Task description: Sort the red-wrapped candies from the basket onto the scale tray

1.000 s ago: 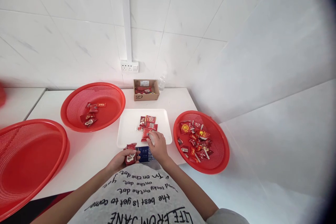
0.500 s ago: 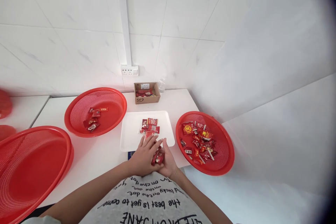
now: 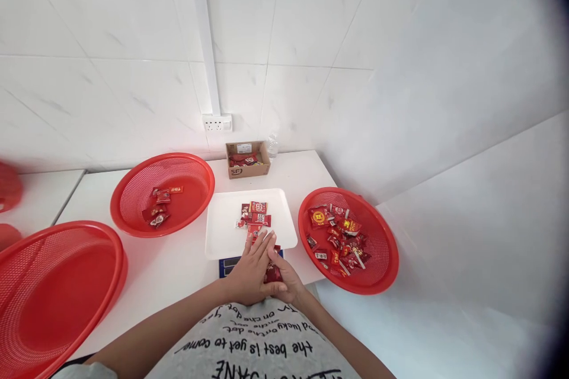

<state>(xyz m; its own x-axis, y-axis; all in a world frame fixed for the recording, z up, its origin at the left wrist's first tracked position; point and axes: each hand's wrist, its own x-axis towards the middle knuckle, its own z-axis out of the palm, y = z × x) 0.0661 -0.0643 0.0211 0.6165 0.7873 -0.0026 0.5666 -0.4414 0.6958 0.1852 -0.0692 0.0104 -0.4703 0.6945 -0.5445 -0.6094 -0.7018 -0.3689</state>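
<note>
My left hand (image 3: 249,269) lies over my right hand (image 3: 288,285) close to my shirt. Red wrapped candies (image 3: 272,272) are clasped between the two palms, partly covered by the fingers. Just beyond my fingertips is a white tray (image 3: 222,225), which holds several flat red candy packets (image 3: 260,219). It sits on a scale (image 3: 224,267) with a blue front, mostly hidden by the tray and my left hand.
A red basket (image 3: 383,275) with many candies stands at the right. To the left are another red basket (image 3: 191,222) with a few candies and a large red basket (image 3: 106,302). A cardboard box (image 3: 249,172) of red packets stands near the wall socket (image 3: 217,123).
My hands have closed more tightly together around the candies and shifted slightly right. More of the scale's blue front and a packet on the tray now show. The view has tilted slightly.
</note>
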